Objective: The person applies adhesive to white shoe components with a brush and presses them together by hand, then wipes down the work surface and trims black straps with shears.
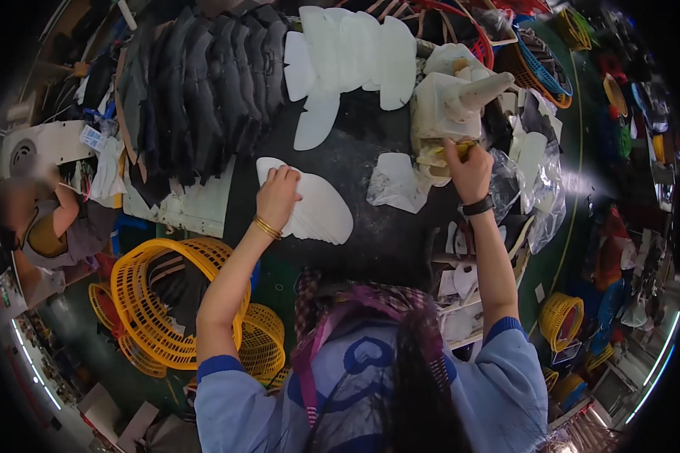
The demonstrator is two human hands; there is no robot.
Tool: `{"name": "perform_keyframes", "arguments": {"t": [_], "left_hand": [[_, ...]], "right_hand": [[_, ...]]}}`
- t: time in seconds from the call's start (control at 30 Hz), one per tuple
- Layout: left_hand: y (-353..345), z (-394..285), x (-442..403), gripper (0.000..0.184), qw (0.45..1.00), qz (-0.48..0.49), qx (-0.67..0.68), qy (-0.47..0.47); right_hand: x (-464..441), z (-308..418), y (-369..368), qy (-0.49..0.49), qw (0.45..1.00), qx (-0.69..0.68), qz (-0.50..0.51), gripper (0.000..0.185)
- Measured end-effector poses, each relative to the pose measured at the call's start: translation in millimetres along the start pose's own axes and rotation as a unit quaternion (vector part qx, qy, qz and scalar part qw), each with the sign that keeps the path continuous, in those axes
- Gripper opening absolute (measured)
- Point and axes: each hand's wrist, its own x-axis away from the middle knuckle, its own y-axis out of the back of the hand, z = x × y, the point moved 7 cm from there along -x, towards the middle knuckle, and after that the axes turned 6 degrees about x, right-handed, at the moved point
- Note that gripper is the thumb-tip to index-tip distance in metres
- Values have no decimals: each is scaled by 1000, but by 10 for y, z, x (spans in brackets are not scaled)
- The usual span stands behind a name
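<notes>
My left hand (279, 198), with a gold bangle, rests with bent fingers on a fanned stack of white cut pieces (323, 208), holding it against the black work surface (279, 253). My right hand (470, 172), with a dark wristband, is closed on a yellow object (465, 145), mostly hidden by the fingers. It is at the low opening of a stained white plastic jug (447, 102), whose spout points right. Just left of that hand lies a crumpled, smeared white sheet (398, 183). More white pieces (344, 53) overlap at the back of the surface.
Dark grey curved pieces (204, 90) stand in rows at the back left. Yellow plastic baskets (159, 302) are on the left below the table. Clear plastic wrap (544, 204) hangs at the right edge. Another person (53, 219) is at far left.
</notes>
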Motion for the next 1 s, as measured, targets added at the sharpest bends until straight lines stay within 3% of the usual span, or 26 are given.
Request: {"name": "perform_keyframes", "arguments": {"t": [0.03, 0.13, 0.27, 0.33, 0.43, 0.6, 0.7, 0.8, 0.83, 0.9, 0.97, 1.0], "left_hand": [[-18, 20, -31, 41, 1000, 18, -5, 8], [9, -5, -46, 44, 1000, 15, 8, 18], [-14, 26, -64, 46, 999, 26, -6, 28], [-40, 36, -45, 46, 1000, 12, -1, 19], [-74, 44, -40, 46, 1000, 1, -13, 12], [-15, 47, -70, 43, 999, 22, -8, 41], [90, -9, -52, 36, 999, -29, 14, -12], [256, 66, 40, 27, 952, 22, 268, 145], [521, -94, 68, 17, 940, -41, 320, 111], [1111, -537, 180, 17, 933, -199, 298, -40], [1120, -957, 360, 21, 946, -206, 222, -113], [992, -1161, 399, 22, 952, -194, 158, -177]], "right_hand": [[-11, -76, 143, 11, 998, 47, -34, 30], [169, -159, 33, 36, 996, 87, 10, 31], [432, 305, -102, 190, 963, 185, 42, 28], [503, 497, -266, 255, 952, 138, 98, 26], [658, 408, -881, 289, 900, 262, 195, 31], [541, 270, -669, 232, 914, 270, 193, 34], [511, 90, -570, 179, 926, 281, 176, 35], [453, -5, -376, 115, 944, 255, 172, 37], [416, -40, -304, 99, 953, 234, 164, 37], [344, -140, -184, 83, 970, 177, 141, 39], [302, -30, -41, -89, 979, -41, 180, 39], [281, 9, -25, -93, 984, -61, 141, 39]]}}
